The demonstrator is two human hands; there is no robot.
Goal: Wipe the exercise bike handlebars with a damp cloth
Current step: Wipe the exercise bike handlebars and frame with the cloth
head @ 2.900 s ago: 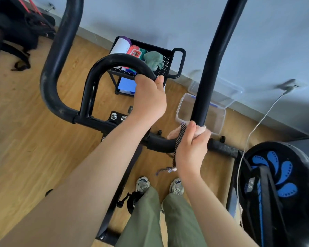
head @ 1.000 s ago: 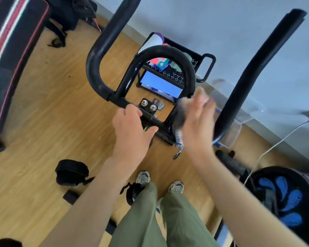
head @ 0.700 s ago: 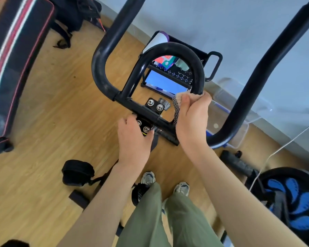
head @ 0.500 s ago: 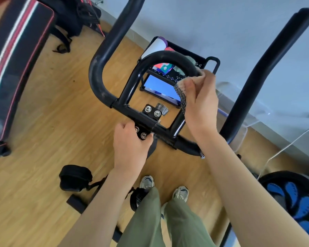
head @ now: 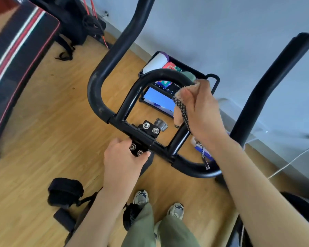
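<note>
Handlebars point(head: 161, 75) get the cloth point(head: 181, 106) at the inner loop's right bend, right hand point(head: 202, 113) fingers closed around cloth and tube for full contact. Left hand point(head: 123, 157) grips the centre clamp point(head: 144, 136), probably steadying.

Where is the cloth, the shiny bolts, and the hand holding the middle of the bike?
cloth point(head: 181, 106), head view, its dotted strip.
bolts point(head: 146, 125), head view, upper left bolt head.
left hand point(head: 122, 156), head view, back of hand.
</note>
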